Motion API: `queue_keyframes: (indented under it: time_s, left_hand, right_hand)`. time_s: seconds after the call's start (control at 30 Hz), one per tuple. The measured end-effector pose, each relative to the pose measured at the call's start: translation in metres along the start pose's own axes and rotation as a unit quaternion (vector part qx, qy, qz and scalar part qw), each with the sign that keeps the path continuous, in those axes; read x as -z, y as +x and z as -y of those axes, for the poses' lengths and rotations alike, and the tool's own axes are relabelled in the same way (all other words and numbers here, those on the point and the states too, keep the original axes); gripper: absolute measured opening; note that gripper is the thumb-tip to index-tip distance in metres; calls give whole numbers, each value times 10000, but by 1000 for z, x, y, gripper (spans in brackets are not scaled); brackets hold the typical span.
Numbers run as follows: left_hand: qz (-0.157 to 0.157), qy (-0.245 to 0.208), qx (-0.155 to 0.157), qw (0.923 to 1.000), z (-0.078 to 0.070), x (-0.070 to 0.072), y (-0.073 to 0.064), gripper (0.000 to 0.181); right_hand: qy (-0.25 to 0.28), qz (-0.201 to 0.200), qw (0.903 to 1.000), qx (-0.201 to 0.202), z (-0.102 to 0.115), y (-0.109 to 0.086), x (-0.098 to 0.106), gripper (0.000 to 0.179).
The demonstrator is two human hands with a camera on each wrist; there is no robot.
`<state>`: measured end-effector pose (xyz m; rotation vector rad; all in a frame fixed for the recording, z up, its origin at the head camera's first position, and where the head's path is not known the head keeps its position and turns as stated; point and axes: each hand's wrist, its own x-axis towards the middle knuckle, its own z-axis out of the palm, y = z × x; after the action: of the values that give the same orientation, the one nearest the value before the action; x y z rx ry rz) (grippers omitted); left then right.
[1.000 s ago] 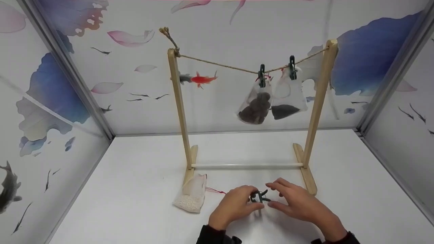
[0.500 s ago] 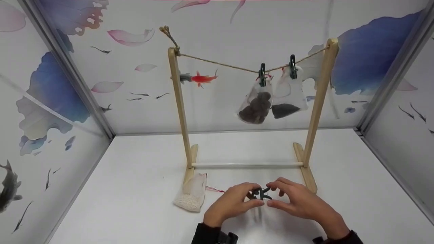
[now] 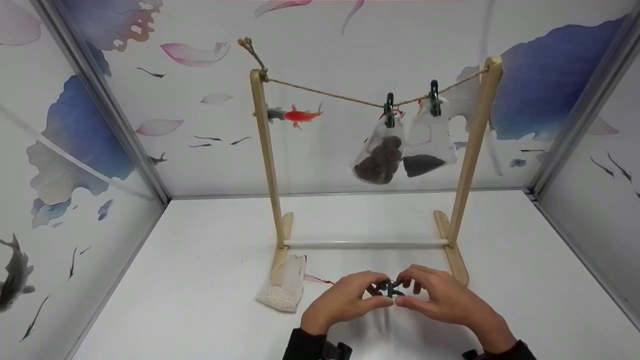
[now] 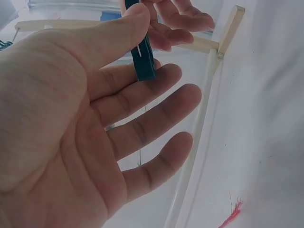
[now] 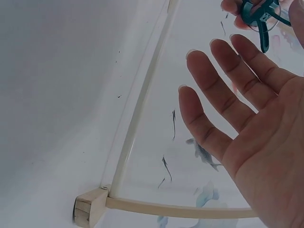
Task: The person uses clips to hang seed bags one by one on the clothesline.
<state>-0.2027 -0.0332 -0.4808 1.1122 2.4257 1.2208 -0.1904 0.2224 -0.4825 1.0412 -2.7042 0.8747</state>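
Observation:
A dark green spring clothespin (image 3: 391, 287) is between my two hands, low in front of the wooden stand. My left hand (image 3: 345, 297) pinches one end of it with thumb and index finger; in the left wrist view its other fingers spread apart below the clothespin (image 4: 145, 61). At the opposite end, the right hand (image 3: 440, 297) has thumb and index fingertips on the two splayed handles, its remaining fingers loosely extended in the right wrist view. Left of the hands lies a small mesh bag (image 3: 282, 292) of pale grains, its red drawstring (image 3: 318, 279) reaching toward the left hand.
A rope (image 3: 320, 92) spans the stand's two wooden posts (image 3: 472, 155). Two dark-filled mesh bags (image 3: 379, 162) hang from its right half, held by green clothespins (image 3: 435, 98). A white rod (image 3: 367, 244) joins the feet. Printed walls enclose the white table (image 3: 200, 280).
My right thumb and index finger have closed in from beside the clothespin onto its handles. The left hand and clothespin have shifted slightly to the right. Bags and stand stay put.

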Motion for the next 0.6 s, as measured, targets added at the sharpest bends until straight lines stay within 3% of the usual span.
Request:
queue_keyframes:
  time_s: [0.43,0.6]
  left_hand:
    - [179,43,-369,9991,-1,-1,2,38]
    - [275,-1,-348,9990,-1,-1,1,38]
  right_hand:
    - [-62,-48,9999,118,-1,-1,-1,16]
    - [27,-3,9999,166,-1,0,-1,15]
